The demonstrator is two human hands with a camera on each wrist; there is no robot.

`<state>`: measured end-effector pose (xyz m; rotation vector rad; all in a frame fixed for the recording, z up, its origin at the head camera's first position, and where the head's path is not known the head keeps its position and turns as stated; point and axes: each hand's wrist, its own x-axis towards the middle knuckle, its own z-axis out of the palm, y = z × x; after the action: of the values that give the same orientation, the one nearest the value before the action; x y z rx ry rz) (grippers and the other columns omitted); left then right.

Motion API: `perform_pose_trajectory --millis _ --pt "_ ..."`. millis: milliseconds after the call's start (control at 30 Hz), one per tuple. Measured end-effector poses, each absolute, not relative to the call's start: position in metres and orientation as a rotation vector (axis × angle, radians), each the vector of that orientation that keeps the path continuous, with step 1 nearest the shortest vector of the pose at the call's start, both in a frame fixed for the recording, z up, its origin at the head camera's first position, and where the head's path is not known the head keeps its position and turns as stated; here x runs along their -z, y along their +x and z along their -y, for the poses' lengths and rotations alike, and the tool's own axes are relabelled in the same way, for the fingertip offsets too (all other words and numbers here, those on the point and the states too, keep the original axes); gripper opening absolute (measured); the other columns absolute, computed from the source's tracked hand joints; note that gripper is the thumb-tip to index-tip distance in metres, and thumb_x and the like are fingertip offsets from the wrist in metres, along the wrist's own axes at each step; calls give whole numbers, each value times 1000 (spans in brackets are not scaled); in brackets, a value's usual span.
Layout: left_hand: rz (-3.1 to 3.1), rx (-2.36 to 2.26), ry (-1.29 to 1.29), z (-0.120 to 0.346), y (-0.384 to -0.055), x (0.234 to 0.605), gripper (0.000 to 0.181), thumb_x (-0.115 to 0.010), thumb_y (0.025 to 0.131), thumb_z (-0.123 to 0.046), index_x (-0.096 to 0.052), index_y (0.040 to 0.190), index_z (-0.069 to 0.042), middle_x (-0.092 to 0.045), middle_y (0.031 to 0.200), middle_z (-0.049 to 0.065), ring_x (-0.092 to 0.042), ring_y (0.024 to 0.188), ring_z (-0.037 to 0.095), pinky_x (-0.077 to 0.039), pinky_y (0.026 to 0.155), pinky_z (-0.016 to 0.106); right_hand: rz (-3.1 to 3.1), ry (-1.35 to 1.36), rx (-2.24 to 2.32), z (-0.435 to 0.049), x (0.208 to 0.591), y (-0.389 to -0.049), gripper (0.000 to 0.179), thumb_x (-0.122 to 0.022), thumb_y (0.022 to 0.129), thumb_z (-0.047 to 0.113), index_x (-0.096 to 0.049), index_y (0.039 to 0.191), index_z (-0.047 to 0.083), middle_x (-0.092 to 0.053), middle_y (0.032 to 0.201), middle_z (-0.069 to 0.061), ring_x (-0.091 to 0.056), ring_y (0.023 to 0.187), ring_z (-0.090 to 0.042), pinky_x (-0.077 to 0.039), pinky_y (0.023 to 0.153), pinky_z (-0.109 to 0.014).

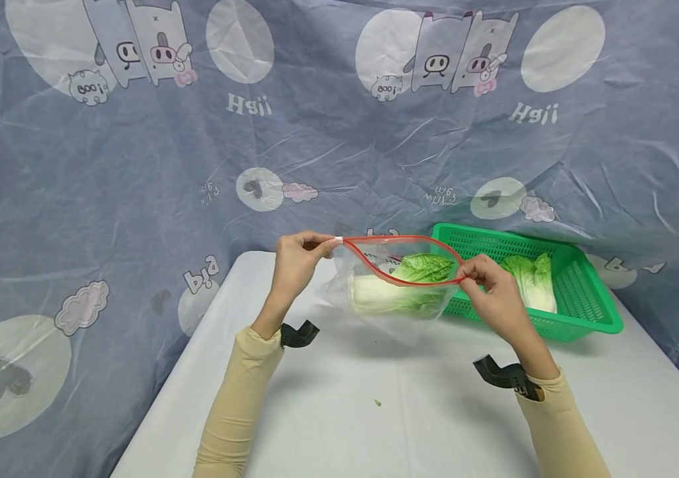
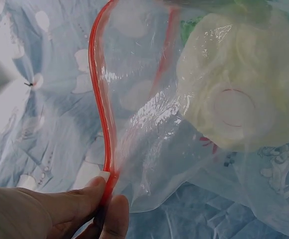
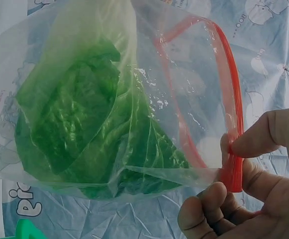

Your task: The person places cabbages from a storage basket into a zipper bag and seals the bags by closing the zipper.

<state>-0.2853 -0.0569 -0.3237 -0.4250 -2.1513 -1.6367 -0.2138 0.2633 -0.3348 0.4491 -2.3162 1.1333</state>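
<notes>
A clear zip bag with a red zip edge hangs above the table, its mouth spread apart. Inside it lies a napa cabbage, white base to the left and green leaves to the right. My left hand pinches the zip's left end, beside a small white slider. At the opposite corner, my right hand pinches the red zip between thumb and fingers. In the left wrist view the cabbage's round cut base faces the camera. Its leaves show through the plastic in the right wrist view.
A green plastic basket stands at the table's back right, with another napa cabbage in it. A leaf scrap lies on the white table. Behind hangs a blue-grey printed curtain.
</notes>
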Motion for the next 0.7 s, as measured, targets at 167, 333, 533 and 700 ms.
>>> perform_pose_trajectory --millis 167,333,533,700 --pt "2164 1627 -444 56 -286 325 20 -78 81 -30 -78 90 -12 -72 72 7 -67 64 15 -42 54 24 2301 464 -1165 -263 334 -214 13 -55 93 -2 -66 89 2 -57 92 2 -54 78 -2 -44 71 -11" --pt "2180 1642 -503 53 -284 325 18 -76 82 -27 -78 92 -11 -73 79 7 -69 67 14 -50 61 26 2331 460 -1157 -264 338 -216 11 -59 93 2 -69 93 7 -58 95 2 -57 80 -1 -46 72 -12" --pt "2217 1614 -531 51 -282 327 17 -75 84 -25 -77 92 -10 -73 83 10 -70 71 19 -53 65 30 2395 397 -1090 -263 341 -218 10 -59 95 11 -69 92 11 -60 95 -2 -57 80 1 -47 71 -13" --pt "2186 1611 -530 54 -285 327 18 -75 84 -24 -77 93 -9 -74 84 11 -71 73 26 -55 67 31 2405 389 -1082 -263 342 -219 11 -59 95 12 -69 93 11 -60 97 -3 -57 81 1 -47 71 -14"
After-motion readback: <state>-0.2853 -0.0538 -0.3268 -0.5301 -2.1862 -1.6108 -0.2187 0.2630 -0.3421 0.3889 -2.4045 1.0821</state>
